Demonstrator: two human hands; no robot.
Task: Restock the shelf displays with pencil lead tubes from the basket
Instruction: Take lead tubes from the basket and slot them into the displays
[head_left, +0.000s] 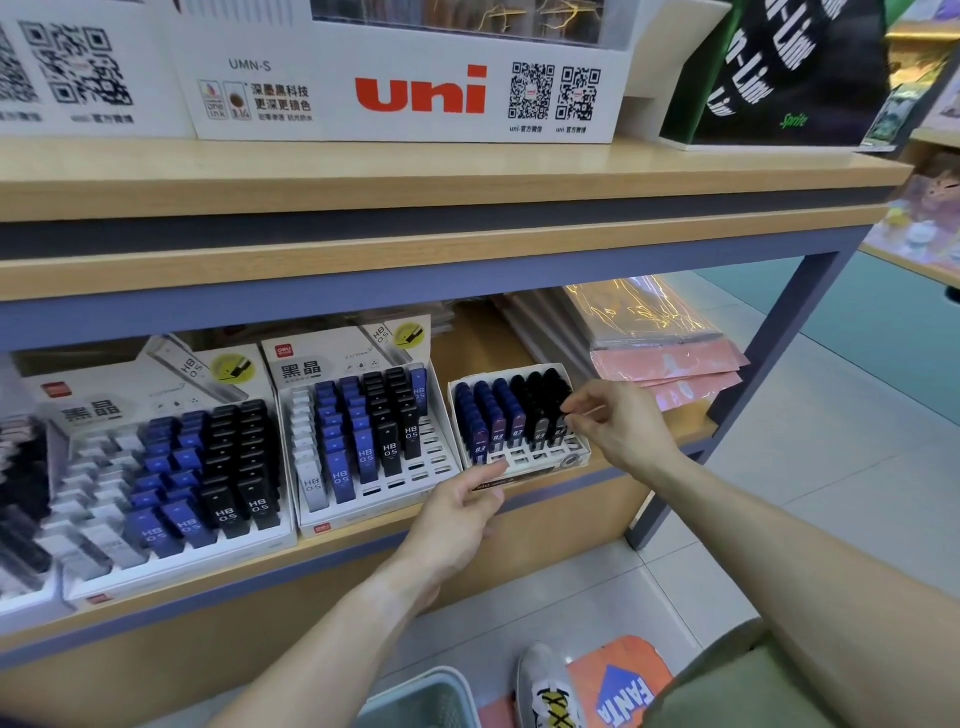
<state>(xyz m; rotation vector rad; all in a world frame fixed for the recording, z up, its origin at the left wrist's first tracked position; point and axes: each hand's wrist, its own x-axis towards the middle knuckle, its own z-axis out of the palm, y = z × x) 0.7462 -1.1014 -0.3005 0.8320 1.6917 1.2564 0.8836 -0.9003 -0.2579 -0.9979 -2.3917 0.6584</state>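
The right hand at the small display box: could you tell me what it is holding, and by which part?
The right hand pinches a black lead tube by its upper end, at the right end of the small display box.

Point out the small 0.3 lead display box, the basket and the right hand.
small 0.3 display box (524, 459), head view, white front grid.
basket (423, 699), head view, pale rim.
right hand (618, 421), head view, back of hand.

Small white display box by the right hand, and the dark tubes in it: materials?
Small white display box: looks like matte printed cardboard, with die-cut slots and folded walls. Dark blue and black tubes: probably glossy moulded plastic, given the sheen and printed labels.
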